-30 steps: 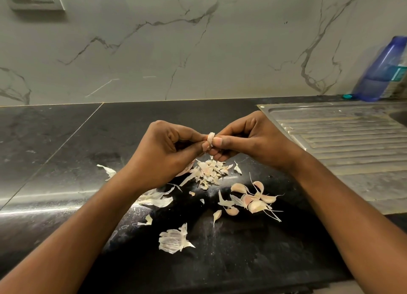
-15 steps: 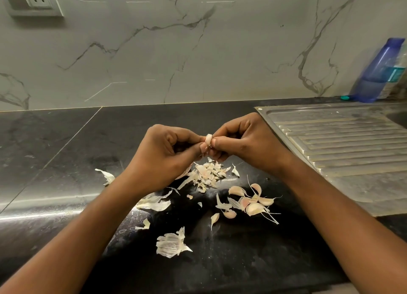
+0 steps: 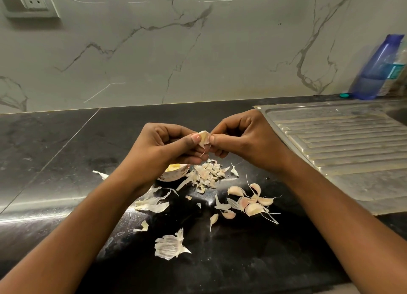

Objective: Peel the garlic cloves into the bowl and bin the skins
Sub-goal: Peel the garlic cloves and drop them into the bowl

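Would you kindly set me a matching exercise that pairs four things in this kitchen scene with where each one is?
Things:
1. garlic clove being peeled
2. bowl
3. blue bottle
4. unpeeled cloves

Places:
A. far right, against the wall
B. lying loose on the black counter
C. pinched between the left hand and the right hand
D. partly hidden under the left hand

Pairs: 1-C, 2-D, 3-A, 4-B.

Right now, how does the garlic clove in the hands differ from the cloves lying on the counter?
The held clove is one, pinched above the counter by the left hand and right hand; the lying cloves are several, untouched. The held clove looks pale cream; the lying cloves show pink. All seem to keep some skin.
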The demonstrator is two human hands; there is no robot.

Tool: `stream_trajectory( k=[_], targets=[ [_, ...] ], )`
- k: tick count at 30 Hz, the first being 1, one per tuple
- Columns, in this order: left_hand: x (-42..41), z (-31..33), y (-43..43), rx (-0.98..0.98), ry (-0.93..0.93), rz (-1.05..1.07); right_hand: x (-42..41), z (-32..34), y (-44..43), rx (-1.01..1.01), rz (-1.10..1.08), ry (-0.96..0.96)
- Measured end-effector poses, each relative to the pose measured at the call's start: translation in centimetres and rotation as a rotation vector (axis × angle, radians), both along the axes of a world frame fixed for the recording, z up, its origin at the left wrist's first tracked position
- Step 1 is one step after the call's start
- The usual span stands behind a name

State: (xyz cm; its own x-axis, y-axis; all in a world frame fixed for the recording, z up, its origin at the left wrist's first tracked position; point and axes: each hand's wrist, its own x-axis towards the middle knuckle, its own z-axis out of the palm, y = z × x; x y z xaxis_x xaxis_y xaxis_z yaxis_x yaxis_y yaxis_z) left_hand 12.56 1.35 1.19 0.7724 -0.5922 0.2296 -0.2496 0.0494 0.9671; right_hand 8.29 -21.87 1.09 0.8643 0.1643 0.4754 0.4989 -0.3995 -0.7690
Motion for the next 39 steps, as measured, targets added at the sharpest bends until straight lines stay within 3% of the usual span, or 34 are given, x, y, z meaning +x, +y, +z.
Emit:
stream_trajectory(
  k=[10,18,25,33,39],
  targets=[
    [-0.52,0.51,-0.31,-0.065,0.220,-0.046,0.15,0.07,-0.30,0.034,-0.013,-0.012],
    [-0.25,0.83,0.08,-0.088,0.145,0.021,-0.05,0.30,-0.58,0.181,0.042,0.032],
    [-0.36,0.65,-0.29,-0.123,0.158,0.063,0.21,-0.12,0.05,0.122,0.035,0.048],
    [-0.65,0.12,-0.43,0.021,-0.244,0.173,0.43,-0.09,-0.24,0.078,-0.003,0.004],
    [-0.50,0.02,-0.21,0.090,-0.292,0.178,0.39,-0.17,-0.08,0.048,0.041,0.019]
  ],
)
